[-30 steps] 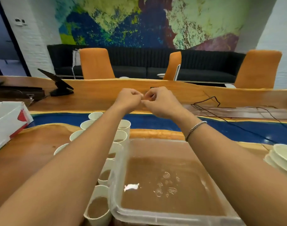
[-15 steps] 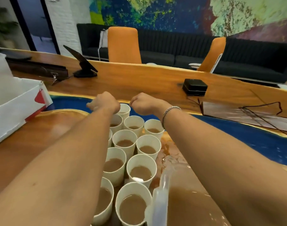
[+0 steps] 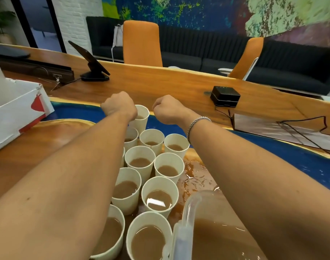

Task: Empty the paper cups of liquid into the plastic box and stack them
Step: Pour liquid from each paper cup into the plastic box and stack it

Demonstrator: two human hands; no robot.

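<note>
Cups [image 3: 139, 162], full of brown liquid, stand packed on the table [image 3: 38, 147] just left of the part-filled box [image 3: 186, 218]. Left hand [image 3: 119, 107] and right hand [image 3: 168, 109] hover over the far cups as empty fists. This looks like a reach. Next: open, grip one cup, lift straight. Neighbours touch, and open room lies beyond.

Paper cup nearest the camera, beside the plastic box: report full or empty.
Nearly full: the paper cup stands upright with brown liquid close to its rim, beside the plastic box.

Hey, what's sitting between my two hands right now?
Head view: the farthest paper cup stands between the left hand and the right hand, nearer the left.
</note>
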